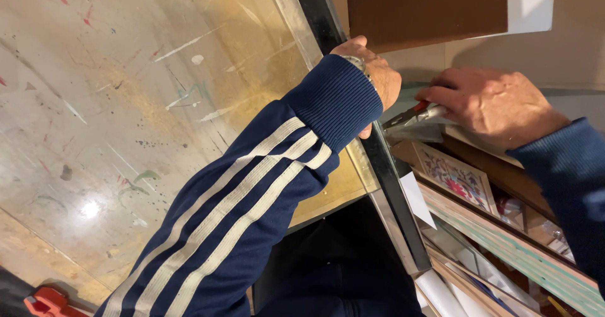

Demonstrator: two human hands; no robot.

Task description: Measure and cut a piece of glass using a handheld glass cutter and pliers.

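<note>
My left hand (373, 71) grips the black edge strip (391, 184) of a paint-stained worktable (126, 103), fingers wrapped over the edge; a wristwatch shows at the cuff of my navy striped sleeve. My right hand (491, 103) is closed around a red-handled metal tool (413, 114), apparently pliers, whose tip points left toward the black strip just under my left hand. The tool's jaws are partly hidden behind my left hand.
A brown board (428, 8) leans beyond the table edge. Below the table stand stacked framed pictures, one with a floral print (454, 177), plus boards and paper rolls (441, 292). A red clamp (47, 303) lies at the bottom left corner.
</note>
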